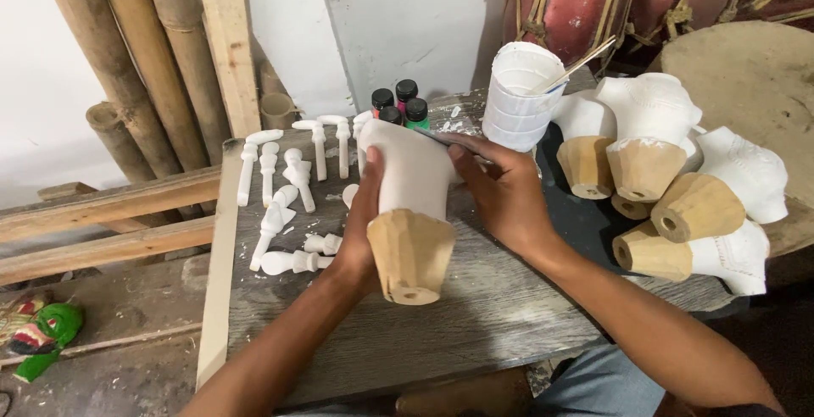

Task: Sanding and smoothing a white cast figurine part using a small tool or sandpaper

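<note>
The left hand [366, 214] wraps around the near side of a carved wooden figure [413, 205], thumb up on its white-coated upper body and the other fingers hidden behind it; the grip is a close clasp on the piece. The figure is held tilted over the middle of the grey plank table [475, 315], its bare, faceted wooden base pointing toward the near edge and showing a small hole in its end. I cannot tell whether it rests on the boards or is held just clear of them.

The right hand [502, 190] lies against the far right side of the figure with fingers pinched narrowly on a thin brush [449, 139], whose tip meets the white surface.

Toward the far edge stand a white-smeared cup [517, 95] with a stick in it and four small dark-capped paint bottles [398, 103]. On the left part of the table lie small white-coated turned pieces [288, 192]. At the right edge a cluster of similar coated figures [670, 171] lies piled, touching one another.

Judgement on handling: the figure looks stiff and solid, moderately light for one hand. The white coat may be wet where the brush works and would smear or slip, so the bare wooden base is the sounder place to take hold. Its carved upper edges look liable to chipping if knocked.
</note>
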